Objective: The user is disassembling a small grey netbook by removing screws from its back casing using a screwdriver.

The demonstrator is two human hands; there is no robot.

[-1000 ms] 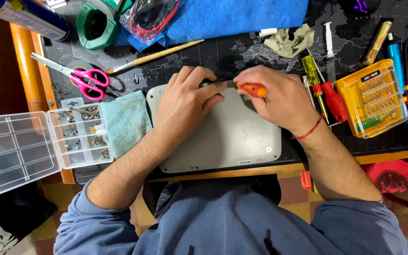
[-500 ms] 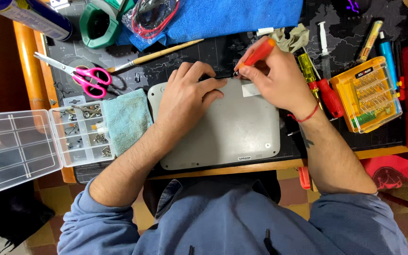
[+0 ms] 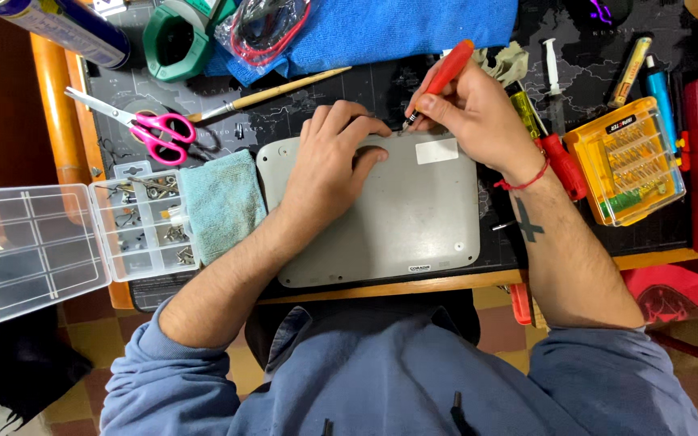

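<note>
The left hand (image 3: 334,165) presses flat on the grey laptop (image 3: 381,218), steadying it on the surface; beside it, the right hand (image 3: 478,117) grips a red screwdriver (image 3: 442,77), tip at the laptop's far edge.

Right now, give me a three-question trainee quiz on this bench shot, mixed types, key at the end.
1. True or false: the right hand holds the red-handled screwdriver with its tip at the far edge of the grey plastic laptop base.
2. What lies under the left hand? A) the pink-handled scissors B) the grey laptop base C) the yellow screwdriver bit case
3. Fill in: the folded teal cloth lies between the laptop base and the clear plastic ____ box.

Key: 1 true; 2 B; 3 compartment
</note>
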